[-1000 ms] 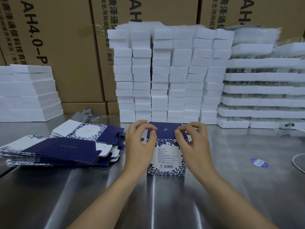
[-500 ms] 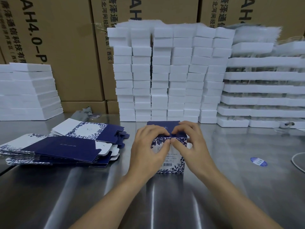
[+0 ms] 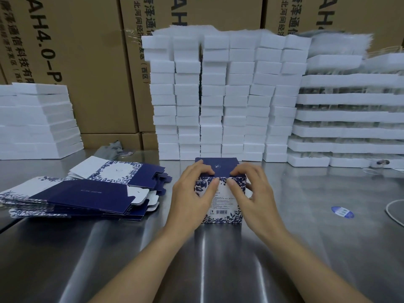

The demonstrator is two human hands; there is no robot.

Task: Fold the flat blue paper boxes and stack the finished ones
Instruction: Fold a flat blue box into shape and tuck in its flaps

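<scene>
A folded blue and white paper box [image 3: 223, 204] stands upright on the steel table [image 3: 196, 259] in the middle of the view, its dark blue lid closed flat on top. My left hand [image 3: 192, 193] grips its left side, fingers curled over the lid's front edge and thumb on the front face. My right hand [image 3: 253, 193] grips the right side the same way. The two thumbs nearly meet at the top of the front face. A fanned pile of flat blue box blanks [image 3: 83, 193] lies to the left.
Tall stacks of white foam blocks [image 3: 227, 99] rise just behind the box, with more foam trays at the right [image 3: 349, 119] and left [image 3: 37, 121]. Brown cartons [image 3: 87, 62] form the back wall. A blue sticker [image 3: 342, 212] and a white cable [image 3: 393, 211] lie at the right.
My fingers slid inward along the lid's front edge and pressed it down; the thumbs came together on the front face. The lid now lies flat. The box stayed in place.
</scene>
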